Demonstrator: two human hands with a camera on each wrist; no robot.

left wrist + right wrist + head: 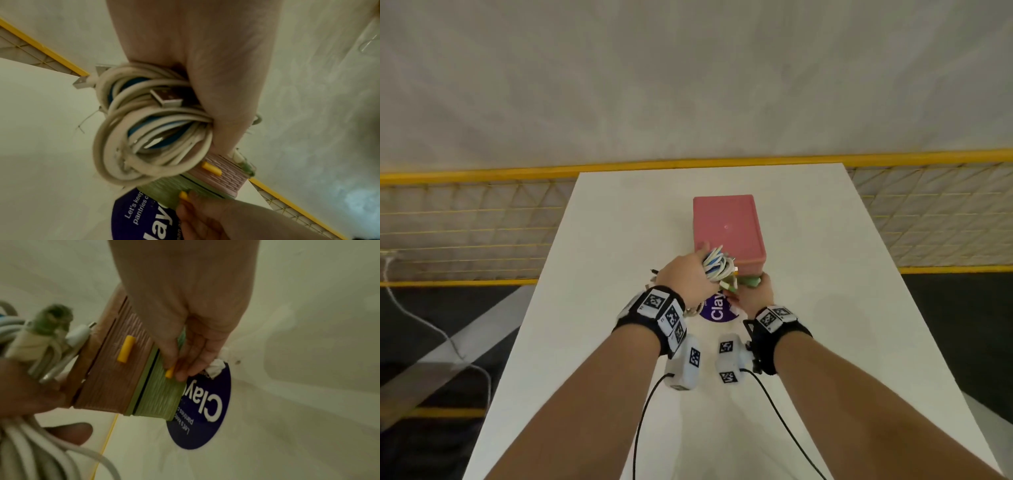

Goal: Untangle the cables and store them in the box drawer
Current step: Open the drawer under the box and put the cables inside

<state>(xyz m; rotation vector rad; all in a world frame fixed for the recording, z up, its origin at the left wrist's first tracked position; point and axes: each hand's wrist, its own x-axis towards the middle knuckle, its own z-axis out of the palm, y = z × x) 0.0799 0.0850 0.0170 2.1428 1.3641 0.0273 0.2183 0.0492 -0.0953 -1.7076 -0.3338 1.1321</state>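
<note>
A pink box (726, 226) with stacked drawers stands on the white table (825, 308). My left hand (688, 270) grips a coiled bundle of white and blue cables (717, 269) just in front of the box's near face. USB plugs stick out of the cable bundle (148, 141). My right hand (176, 369) pinches the small yellow handle (169, 371) of the green bottom drawer (162, 395). A dark gap shows between that drawer front and its frame. Above it the pink drawer (115, 369), with its own yellow handle (125, 350), sits flush.
A round dark-blue sticker (717, 308) reading "Clay" lies on the table under my hands, with a scrap of white paper (216, 368) at its edge. A yellow mesh fence (465, 226) runs behind the table. A white cord (421, 325) trails on the floor at left.
</note>
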